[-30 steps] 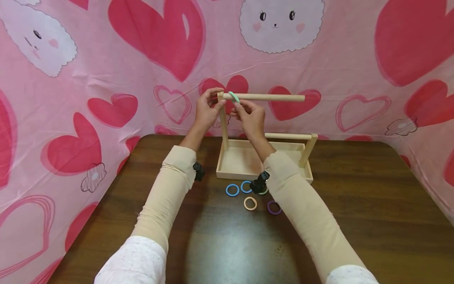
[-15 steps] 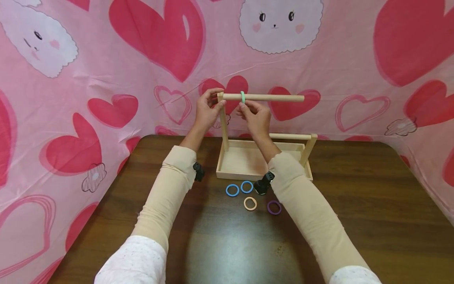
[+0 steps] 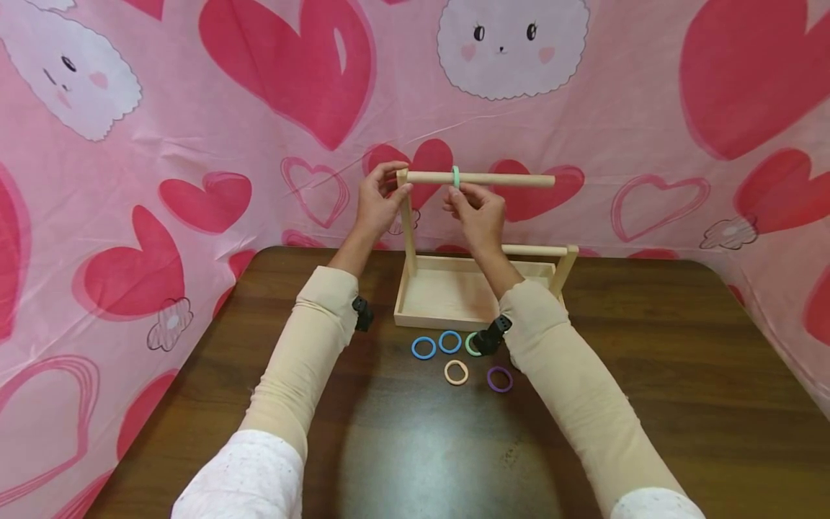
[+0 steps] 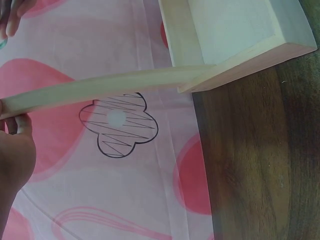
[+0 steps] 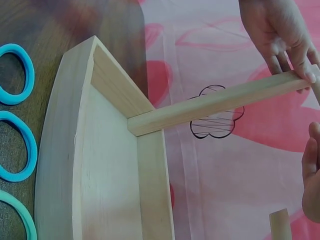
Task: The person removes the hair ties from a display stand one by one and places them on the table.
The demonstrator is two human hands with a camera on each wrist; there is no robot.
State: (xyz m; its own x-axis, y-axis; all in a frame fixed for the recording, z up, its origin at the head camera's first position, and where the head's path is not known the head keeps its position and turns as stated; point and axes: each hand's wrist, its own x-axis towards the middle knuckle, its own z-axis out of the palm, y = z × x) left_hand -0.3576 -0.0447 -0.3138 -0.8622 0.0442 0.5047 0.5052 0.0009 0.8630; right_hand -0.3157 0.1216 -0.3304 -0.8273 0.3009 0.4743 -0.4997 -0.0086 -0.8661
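My left hand (image 3: pixel 379 194) grips the top of the tall wooden post (image 3: pixel 408 231), where a long dowel (image 3: pixel 512 179) sticks out to the right. In the left wrist view, the fingers of the left hand (image 4: pixel 17 155) curl at the post's end. Around the dowel sits a mint-green ring (image 3: pixel 456 177), standing upright, a little left of the dowel's middle. Thumb and fingers of my right hand (image 3: pixel 483 216) pinch its lower edge. The post rises from a shallow wooden tray (image 3: pixel 447 288); the right forearm hides part of it.
In front of the tray lie two blue rings (image 3: pixel 424 349), a green ring (image 3: pixel 472 344) partly behind the wrist camera, a peach ring (image 3: pixel 457 373) and a purple ring (image 3: pixel 500 379). A shorter post (image 3: pixel 564 270) with a lower dowel (image 3: pixel 534 250) stands at the tray's right.
The mint-green ring has gone from slanted near the post to upright and farther right along the dowel, with my right hand moving along. The left hand has stayed on the post.
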